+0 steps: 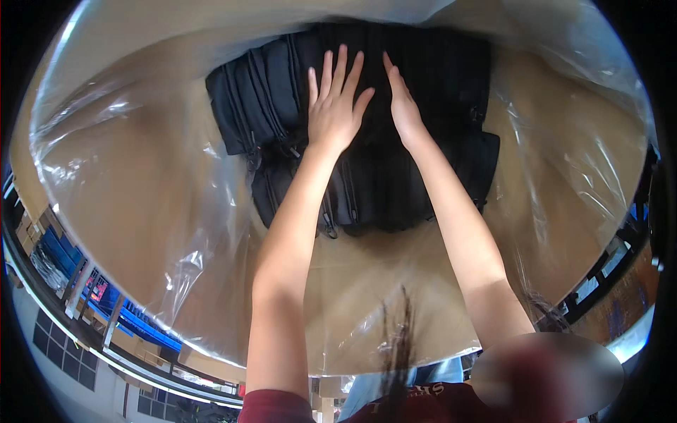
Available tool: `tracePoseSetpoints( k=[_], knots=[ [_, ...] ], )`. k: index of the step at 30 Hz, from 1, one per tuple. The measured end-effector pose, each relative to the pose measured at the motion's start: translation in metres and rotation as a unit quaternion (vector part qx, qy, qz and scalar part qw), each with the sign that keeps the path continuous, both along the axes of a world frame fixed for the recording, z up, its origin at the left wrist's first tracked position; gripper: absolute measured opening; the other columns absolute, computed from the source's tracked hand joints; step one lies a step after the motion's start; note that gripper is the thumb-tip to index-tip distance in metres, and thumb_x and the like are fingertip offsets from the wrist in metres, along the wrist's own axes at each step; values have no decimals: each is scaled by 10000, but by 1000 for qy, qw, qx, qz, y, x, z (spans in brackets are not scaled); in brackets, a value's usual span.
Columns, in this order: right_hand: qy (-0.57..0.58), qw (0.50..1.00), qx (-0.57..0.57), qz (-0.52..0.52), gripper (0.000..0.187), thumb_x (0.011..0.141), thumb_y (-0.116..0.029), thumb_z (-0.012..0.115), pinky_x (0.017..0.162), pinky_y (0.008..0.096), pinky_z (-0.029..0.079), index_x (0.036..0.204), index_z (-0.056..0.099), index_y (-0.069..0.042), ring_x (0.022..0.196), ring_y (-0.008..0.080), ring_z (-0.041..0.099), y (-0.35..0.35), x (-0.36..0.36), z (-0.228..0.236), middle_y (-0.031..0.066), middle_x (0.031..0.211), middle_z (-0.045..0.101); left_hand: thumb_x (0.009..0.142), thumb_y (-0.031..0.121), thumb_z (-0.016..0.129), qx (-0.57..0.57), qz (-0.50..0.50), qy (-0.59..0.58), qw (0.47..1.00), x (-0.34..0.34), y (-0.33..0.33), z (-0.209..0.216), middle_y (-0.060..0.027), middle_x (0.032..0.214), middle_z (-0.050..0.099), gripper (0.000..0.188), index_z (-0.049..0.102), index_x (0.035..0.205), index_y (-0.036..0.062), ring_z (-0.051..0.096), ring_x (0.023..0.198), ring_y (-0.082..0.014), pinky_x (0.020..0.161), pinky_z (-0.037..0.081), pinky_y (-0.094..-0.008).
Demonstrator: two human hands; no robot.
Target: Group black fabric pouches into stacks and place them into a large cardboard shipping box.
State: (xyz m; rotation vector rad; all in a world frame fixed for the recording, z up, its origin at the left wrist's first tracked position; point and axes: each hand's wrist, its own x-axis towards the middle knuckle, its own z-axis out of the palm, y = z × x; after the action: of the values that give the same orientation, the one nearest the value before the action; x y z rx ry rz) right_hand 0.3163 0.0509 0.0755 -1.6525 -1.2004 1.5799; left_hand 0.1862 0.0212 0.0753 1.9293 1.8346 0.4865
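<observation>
Black fabric bags with zippers (264, 92) stand packed upright, side by side, in a far row. A nearer row of similar black bags (381, 187) sits just below it in view. My left hand (335, 116) lies over the far row with its fingers spread and its palm toward the bags. To its right, my right hand (404, 106) is turned on edge with its fingers stretched out together, at the same row. Neither hand holds anything. Whether the right hand presses on a bag I cannot tell.
The bags sit inside a big cardboard box (204, 282) lined with clear, wrinkled plastic film (113, 169). Its walls curve round my arms. Outside, at lower left, are blue items (148, 324) on a rack and a tiled window (63, 349). Loose hair strands (402, 331) hang into view.
</observation>
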Motion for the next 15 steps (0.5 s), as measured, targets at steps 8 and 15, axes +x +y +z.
tracePoseSetpoints(
  k=[8, 15],
  knots=[
    [-141, 986, 12, 88, 432, 991, -284, 382, 1080, 397, 297, 1328, 476, -31, 1291, 350, 396, -112, 78, 98, 211, 1355, 466, 951, 220, 516, -170, 130, -239, 947, 6, -155, 196, -155, 1390, 446, 294, 565, 1181, 44, 462, 1248, -310, 1044, 365, -373],
    [-243, 948, 87, 184, 251, 876, -167, 512, 942, 406, 414, 1082, 626, -79, 1113, 320, 515, -205, 148, 361, 137, 1139, 589, 915, 119, 570, -232, 134, -381, 885, 20, -190, 416, -93, 1015, 615, 153, 671, 929, 5, 590, 955, -188, 864, 454, -298]
  ],
)
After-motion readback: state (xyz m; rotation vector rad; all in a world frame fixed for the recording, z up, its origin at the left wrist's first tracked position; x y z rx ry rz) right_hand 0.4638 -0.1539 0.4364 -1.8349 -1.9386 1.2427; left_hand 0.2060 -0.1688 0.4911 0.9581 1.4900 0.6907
